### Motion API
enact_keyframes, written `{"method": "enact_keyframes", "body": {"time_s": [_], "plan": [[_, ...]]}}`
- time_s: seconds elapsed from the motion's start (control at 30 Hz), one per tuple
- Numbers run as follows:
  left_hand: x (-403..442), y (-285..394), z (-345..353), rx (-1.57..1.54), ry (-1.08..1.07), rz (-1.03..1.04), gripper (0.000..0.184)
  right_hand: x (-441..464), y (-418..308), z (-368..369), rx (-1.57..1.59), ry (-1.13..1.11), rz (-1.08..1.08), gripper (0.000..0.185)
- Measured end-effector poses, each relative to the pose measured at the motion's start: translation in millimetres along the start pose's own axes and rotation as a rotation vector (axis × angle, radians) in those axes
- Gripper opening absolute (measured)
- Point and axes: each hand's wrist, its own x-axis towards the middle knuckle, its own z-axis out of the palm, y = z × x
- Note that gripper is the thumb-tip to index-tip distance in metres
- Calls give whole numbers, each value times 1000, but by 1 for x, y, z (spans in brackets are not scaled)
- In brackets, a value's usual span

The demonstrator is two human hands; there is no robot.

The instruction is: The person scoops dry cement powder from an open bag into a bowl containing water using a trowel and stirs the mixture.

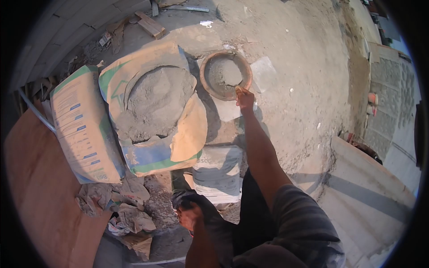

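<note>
My right hand point(244, 98) is closed around the short handle of what looks like a trowel point(237, 89), at the near rim of a round brown bowl point(203, 73). The tool's blade is mostly hidden in the grey cement powder point(223, 71) inside the bowl. Left of the bowl lies a torn-open paper cement sack point(190, 129), its grey powder point(158, 96) exposed. My left hand point(191, 216) rests at my knee with its fingers partly spread and in shadow; nothing shows in it.
A closed cement sack point(82, 125) leans beside the open one, and a white sack point(219, 172) lies in front of my knees. Crumpled paper point(132, 219), a brown board point(40, 187) and wood pieces point(150, 24) lie around. Pale slabs point(371, 192) are at right.
</note>
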Motion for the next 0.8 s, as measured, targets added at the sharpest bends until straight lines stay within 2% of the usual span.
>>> {"method": "enact_keyframes", "body": {"time_s": [0.07, 0.17, 0.27, 0.37, 0.47, 0.57, 0.67, 0.77, 0.8], "plan": [[-2, 1, 2, -3, 19, 3, 61, 5, -3, 7, 143, -44, 46, 25], [-4, 6, -9, -3, -26, -27, 64, 4, -4, 11, 111, -53, 24, 34], [-3, 6, -10, 13, -69, -48, 65, 3, -12, 3, -85, -142, 6, 27], [-3, 5, -9, 23, -71, -56, 65, 0, -12, -15, -361, -55, 107, 34], [-3, 5, -14, 10, -83, -56, 66, -5, -5, -24, -623, 44, 8, 39], [1, 2, -13, 1, -108, -58, 67, -17, -26, -27, -755, 13, 87, 37], [4, -2, -8, 0, -111, -54, 68, -40, -45, -17, -898, 233, -128, 35], [6, -3, -10, 1, -115, -56, 67, -60, -69, -21, -915, 242, -157, 34], [6, -3, -12, -4, -119, -67, 66, -73, -78, -23, -808, 252, -317, 37]]}}
